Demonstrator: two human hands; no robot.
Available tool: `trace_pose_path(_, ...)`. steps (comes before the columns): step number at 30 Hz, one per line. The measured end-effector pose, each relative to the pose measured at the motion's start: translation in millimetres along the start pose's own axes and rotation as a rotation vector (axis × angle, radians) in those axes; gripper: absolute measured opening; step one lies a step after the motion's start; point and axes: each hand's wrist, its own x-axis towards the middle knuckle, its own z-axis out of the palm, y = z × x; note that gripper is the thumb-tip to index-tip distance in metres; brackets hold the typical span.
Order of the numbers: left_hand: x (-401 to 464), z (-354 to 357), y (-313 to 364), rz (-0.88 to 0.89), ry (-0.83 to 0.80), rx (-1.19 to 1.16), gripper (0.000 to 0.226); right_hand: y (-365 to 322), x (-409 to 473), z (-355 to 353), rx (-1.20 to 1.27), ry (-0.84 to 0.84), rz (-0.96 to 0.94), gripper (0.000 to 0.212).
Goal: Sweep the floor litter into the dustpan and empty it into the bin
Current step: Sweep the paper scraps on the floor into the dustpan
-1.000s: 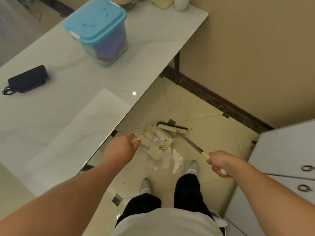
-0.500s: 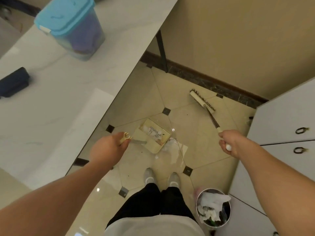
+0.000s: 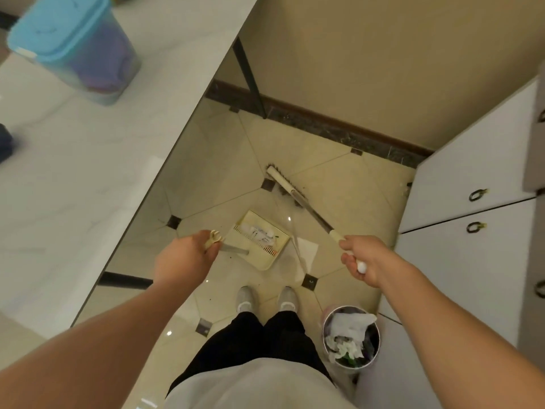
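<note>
My left hand (image 3: 184,259) grips the long handle of a cream dustpan (image 3: 267,259), which sits on the tiled floor ahead of my feet with crumpled white paper scraps (image 3: 261,233) inside. My right hand (image 3: 364,258) holds the cream grip of a broom; the broom head (image 3: 286,185) rests on the floor beyond the pan, apart from it. A flat white paper (image 3: 306,252) lies on the floor at the pan's right side. A small round bin (image 3: 351,338), full of crumpled paper and plastic, stands by my right foot.
A white marble table (image 3: 88,178) with a dark leg (image 3: 250,75) fills the left. On it stands a blue-lidded container (image 3: 73,45). White cabinets (image 3: 472,202) with ring pulls close off the right. A dark skirting board (image 3: 324,128) runs along the beige wall.
The broom head has come back from near the wall toward the dustpan. The view has tilted down, so the bin by my right foot shows more fully. Both hands keep their grips.
</note>
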Motion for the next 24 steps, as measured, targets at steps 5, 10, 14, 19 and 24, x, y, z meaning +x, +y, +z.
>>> trace_pose_path(5,-15,2,5,0.035,-0.002,-0.019,0.027,-19,6,-39,0.027,0.138,-0.082,0.007)
trace_pose_path(10,-27,8,-5,0.02,-0.003,-0.024,0.029,-30,30,-28,0.078,0.232,-0.032,0.017)
trace_pose_path(14,-46,8,-27,0.035,0.024,0.002,0.028,-2,34,12,-0.033,0.21,0.069,0.02)
trace_pose_path(19,-75,8,-79,-0.005,0.053,-0.03,0.029,73,12,89,-0.101,0.167,0.152,0.014)
trace_pose_path(24,-122,22,-150,-0.049,0.041,-0.066,0.026,148,-12,160,-0.179,0.135,0.168,0.011)
